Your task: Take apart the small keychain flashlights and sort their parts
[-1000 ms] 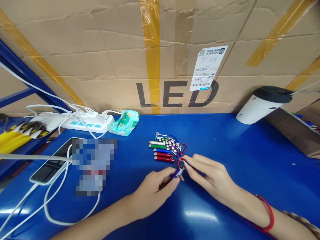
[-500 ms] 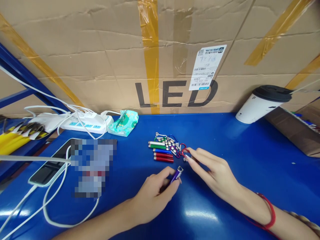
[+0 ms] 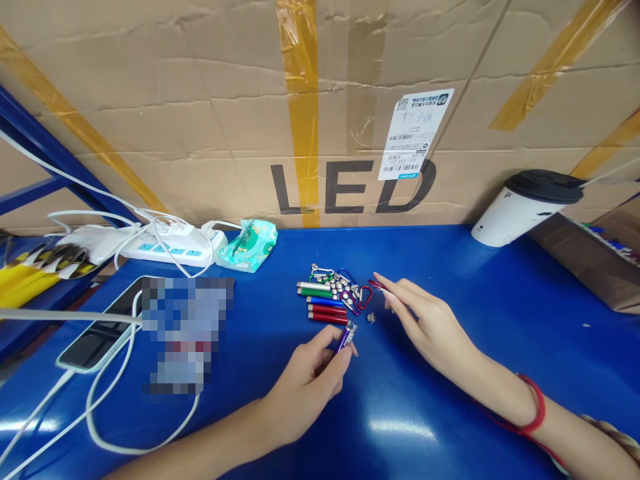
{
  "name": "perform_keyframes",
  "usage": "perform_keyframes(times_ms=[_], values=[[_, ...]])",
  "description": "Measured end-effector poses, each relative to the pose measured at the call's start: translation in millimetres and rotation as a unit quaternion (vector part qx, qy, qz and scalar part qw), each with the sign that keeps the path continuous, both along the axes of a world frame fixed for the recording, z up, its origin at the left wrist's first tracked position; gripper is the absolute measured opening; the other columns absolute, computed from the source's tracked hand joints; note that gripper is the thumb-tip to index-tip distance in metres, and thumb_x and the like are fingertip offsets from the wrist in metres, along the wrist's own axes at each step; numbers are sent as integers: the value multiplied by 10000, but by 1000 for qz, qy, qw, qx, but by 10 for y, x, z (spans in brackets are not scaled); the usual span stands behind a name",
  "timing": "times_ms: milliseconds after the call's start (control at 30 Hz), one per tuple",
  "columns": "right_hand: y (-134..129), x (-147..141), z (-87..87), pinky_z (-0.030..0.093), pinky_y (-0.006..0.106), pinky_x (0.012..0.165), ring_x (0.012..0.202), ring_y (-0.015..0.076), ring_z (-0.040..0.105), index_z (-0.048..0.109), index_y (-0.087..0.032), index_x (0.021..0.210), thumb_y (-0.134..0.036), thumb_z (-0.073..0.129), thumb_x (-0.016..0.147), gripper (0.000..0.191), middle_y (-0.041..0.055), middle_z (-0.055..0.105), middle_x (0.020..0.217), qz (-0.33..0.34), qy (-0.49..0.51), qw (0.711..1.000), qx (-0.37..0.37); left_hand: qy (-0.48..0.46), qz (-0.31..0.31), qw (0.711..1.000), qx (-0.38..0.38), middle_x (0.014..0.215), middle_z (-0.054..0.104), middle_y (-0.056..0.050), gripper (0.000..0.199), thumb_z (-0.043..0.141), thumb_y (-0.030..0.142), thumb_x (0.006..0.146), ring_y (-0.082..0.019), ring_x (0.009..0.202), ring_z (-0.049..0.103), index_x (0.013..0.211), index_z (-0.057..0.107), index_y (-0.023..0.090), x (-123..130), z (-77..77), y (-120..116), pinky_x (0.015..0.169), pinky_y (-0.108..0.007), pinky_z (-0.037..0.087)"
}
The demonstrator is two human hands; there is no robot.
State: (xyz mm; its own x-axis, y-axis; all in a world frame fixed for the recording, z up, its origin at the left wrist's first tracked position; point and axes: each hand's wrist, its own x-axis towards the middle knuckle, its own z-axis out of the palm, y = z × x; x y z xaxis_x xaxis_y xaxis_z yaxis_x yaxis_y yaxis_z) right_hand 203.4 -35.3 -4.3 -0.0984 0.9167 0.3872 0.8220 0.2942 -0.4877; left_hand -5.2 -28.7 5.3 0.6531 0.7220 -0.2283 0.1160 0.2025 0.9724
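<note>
Between the thumb and fingers of my left hand (image 3: 305, 383) is a small purple metal tube (image 3: 345, 338), its silver end pointing up and away from me. My right hand (image 3: 425, 320) pinches a red carabiner (image 3: 378, 285) at its fingertips, just off the table and right of the pile. Several similar tubes lie side by side beyond my left hand: a silver one (image 3: 313, 286), a green one (image 3: 315, 293), a blue one (image 3: 325, 302) and red ones (image 3: 327, 318). Beside them are small silver caps (image 3: 345, 297) and coloured carabiners (image 3: 346, 273). One silver piece (image 3: 371, 318) lies apart, between my hands.
A big cardboard box (image 3: 225, 133) stands along the table's back edge. At the left are a power strip (image 3: 170, 250), a tissue pack (image 3: 249, 245), a phone (image 3: 100, 333) and loose white cables (image 3: 90, 407). A lidded paper cup (image 3: 520, 210) leans at the right.
My right hand has lifted a red carabiner and drawn slightly right, uncovering the lone silver piece. My left hand has shifted a little left and away from me with the purple tube.
</note>
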Motion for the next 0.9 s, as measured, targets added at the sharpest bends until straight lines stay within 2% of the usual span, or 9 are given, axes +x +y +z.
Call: perform_keyframes(times_ms=[167, 367, 700, 800, 900], values=[[2, 6, -17, 495, 278, 657, 718, 164, 585, 521, -141, 1267, -326, 327, 966, 402, 59, 582, 835, -3, -8, 1000, -21, 5, -4, 1000, 3, 489, 291, 103, 337, 443, 500, 861, -60, 437, 264, 839, 474, 165, -8, 0, -9, 438, -221, 211], [47, 32, -40, 493, 289, 688, 779, 175, 607, 602, -178, 1162, -295, 372, 955, 331, 59, 620, 862, 7, -27, 999, -31, 7, -10, 1000, 6, 482, 281, 105, 334, 441, 495, 864, -60, 435, 258, 834, 471, 164, -9, 17, -21, 438, -222, 206], [72, 52, -86, 511, 285, 663, 806, 178, 624, 597, -206, 1169, -289, 398, 943, 312, 56, 634, 919, -8, -43, 997, -70, 18, -13, 1000, 7, 479, 297, 102, 284, 445, 445, 875, -61, 435, 255, 842, 475, 165, -19, 31, -29, 436, -213, 206], [74, 46, -92, 511, 311, 740, 879, 182, 610, 606, -199, 1151, -294, 404, 941, 306, 69, 622, 1006, 13, -13, 998, -68, 27, -14, 999, 20, 484, 310, 97, 250, 432, 410, 885, -65, 438, 266, 846, 478, 167, -20, 21, -22, 443, -210, 222], [76, 32, -78, 464, 387, 848, 977, 216, 572, 646, -184, 1071, -290, 445, 924, 271, 91, 603, 1069, 15, -14, 999, -26, 68, -21, 995, 71, 499, 301, 91, 219, 408, 371, 897, -74, 448, 258, 868, 496, 173, -33, 25, -16, 446, -212, 214]])
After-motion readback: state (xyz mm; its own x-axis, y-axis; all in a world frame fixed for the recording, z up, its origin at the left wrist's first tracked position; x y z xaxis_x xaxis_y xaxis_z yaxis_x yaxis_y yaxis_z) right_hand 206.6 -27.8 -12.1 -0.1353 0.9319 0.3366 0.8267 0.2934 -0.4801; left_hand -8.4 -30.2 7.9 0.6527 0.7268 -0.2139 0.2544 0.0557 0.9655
